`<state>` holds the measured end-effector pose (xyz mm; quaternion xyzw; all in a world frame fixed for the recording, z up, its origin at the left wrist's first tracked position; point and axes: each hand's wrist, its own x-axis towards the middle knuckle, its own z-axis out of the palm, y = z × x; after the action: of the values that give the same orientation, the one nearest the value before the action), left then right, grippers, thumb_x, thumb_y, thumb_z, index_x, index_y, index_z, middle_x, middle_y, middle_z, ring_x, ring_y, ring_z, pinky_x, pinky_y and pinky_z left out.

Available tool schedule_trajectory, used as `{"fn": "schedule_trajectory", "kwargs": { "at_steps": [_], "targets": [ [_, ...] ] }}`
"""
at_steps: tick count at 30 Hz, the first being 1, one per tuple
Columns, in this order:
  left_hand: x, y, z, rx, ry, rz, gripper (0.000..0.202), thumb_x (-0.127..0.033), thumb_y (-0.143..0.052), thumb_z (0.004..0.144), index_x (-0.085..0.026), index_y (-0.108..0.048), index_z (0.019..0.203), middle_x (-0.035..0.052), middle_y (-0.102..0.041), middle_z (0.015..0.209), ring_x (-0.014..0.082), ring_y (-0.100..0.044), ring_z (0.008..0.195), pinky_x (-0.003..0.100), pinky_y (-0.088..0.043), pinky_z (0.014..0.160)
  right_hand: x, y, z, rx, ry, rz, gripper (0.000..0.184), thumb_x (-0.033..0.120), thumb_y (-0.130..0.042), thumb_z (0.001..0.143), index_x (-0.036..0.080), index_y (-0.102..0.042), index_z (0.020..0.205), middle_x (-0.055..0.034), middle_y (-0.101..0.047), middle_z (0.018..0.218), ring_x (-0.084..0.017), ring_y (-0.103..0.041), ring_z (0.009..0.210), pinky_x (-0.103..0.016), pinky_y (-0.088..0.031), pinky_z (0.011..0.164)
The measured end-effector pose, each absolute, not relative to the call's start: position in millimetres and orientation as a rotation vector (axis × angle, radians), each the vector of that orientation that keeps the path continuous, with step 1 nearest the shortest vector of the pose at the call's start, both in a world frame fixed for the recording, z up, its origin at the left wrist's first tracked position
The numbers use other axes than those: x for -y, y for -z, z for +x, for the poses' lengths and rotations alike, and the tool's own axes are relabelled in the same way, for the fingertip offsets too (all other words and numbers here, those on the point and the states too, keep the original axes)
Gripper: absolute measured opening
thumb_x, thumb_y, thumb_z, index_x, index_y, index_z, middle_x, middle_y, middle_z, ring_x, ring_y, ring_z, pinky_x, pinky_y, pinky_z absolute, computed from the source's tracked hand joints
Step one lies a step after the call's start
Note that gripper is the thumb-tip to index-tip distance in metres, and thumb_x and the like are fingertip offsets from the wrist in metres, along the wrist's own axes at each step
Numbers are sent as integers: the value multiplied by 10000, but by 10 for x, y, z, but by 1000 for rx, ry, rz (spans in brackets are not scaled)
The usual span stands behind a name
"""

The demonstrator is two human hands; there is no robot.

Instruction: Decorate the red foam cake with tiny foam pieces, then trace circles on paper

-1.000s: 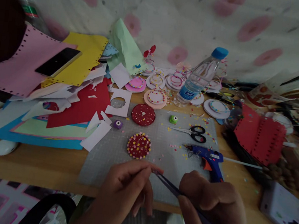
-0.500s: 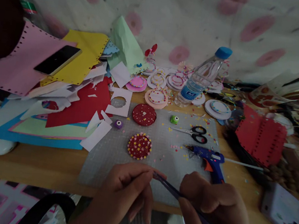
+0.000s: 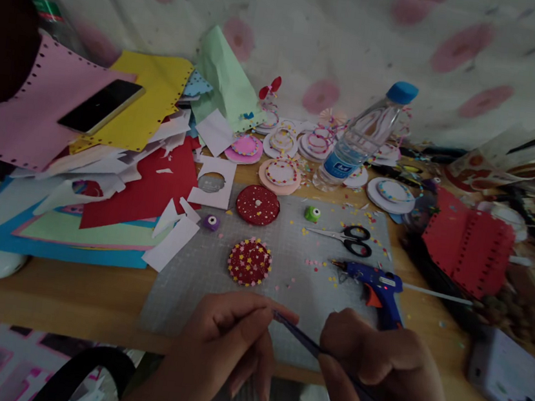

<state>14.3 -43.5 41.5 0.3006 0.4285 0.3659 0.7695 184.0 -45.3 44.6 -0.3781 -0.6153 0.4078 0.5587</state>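
My right hand (image 3: 383, 371) grips thin dark tweezers (image 3: 299, 338) whose tip points left to my left hand (image 3: 226, 338). The left thumb and forefinger pinch together at that tip; whatever they hold is too small to see. Both hands hover at the near edge of a grey cutting mat (image 3: 199, 283). Just beyond them on the mat lies a red paper disc (image 3: 249, 262) dotted with small stars, and a second red disc (image 3: 258, 204) lies farther back.
A blue glue gun (image 3: 374, 288) and black-handled scissors (image 3: 348, 238) lie on the mat's right side. A water bottle (image 3: 357, 140) stands behind, among decorated round discs. Coloured paper sheets with a phone (image 3: 101, 105) on top pile up at the left. Red punched paper (image 3: 469, 248) lies right.
Hardly anything has changed; both hands keep their pinch at the tweezers' tip, and the view has shifted slightly.
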Motion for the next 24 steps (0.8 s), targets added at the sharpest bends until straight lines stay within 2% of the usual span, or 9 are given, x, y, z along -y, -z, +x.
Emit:
{"fn": "schedule_trajectory", "kwargs": {
  "at_steps": [3,7,9,11,13,17,21,24],
  "targets": [
    [426,-415,136,-928,-778,649,451,-571,-615,884,-154,-759,977,-25,-578,435,40,-334,306,160,-211,321,456,-465,1839,1463,-921,-960,270,3,-529,865,237,-399,829,60,-441,634,-93,-470,548,-219,-353,483],
    [447,-393,147,-965,-774,629,535,-616,-634,845,-141,-719,1076,-36,-578,446,51,-339,316,170,-213,334,447,-467,1907,1754,-638,-1019,314,-31,-517,850,245,-398,763,43,-526,599,-116,-532,549,-252,-455,527],
    [472,-379,186,-1003,-754,641,531,-647,-601,853,-144,-714,983,-34,-570,453,52,-340,339,174,-221,355,444,-420,1936,2018,-408,-1005,275,-7,-501,885,242,-482,770,14,-601,629,-135,-581,589,-266,-503,573],
    [495,-370,244,-1044,-740,679,558,-685,-554,861,-153,-657,727,-38,-514,434,50,-328,359,182,-223,369,451,-337,1928,2186,-235,-935,257,57,-450,948,238,-576,817,-6,-663,690,-147,-608,634,-266,-515,599],
    [503,-360,298,-1121,-750,703,598,-706,-554,842,-167,-564,584,-53,-437,424,54,-320,378,190,-231,378,471,-244,1886,2233,-154,-821,340,89,-365,989,236,-620,819,-10,-696,739,-145,-606,656,-261,-502,595],
    [493,-318,315,-1244,-719,745,536,-672,-581,827,-170,-603,643,-74,-386,447,69,-315,388,204,-235,375,519,-152,1807,2266,-60,-786,416,75,-322,1000,233,-621,759,-4,-697,740,-149,-588,680,-277,-484,620],
    [505,-258,265,-1239,-680,847,482,-554,-604,850,-191,-475,561,-77,-364,470,62,-322,403,202,-235,388,502,-224,1798,2324,-74,-860,426,121,-272,1045,214,-631,836,-3,-732,836,-142,-622,769,-263,-517,748],
    [522,-232,263,-1241,-681,842,518,-568,-583,855,-207,-399,532,-86,-328,431,57,-290,380,201,-206,375,447,-260,1833,2315,-178,-794,368,136,-278,1052,196,-588,862,-7,-729,843,-134,-630,770,-251,-531,743]
  ]
}}
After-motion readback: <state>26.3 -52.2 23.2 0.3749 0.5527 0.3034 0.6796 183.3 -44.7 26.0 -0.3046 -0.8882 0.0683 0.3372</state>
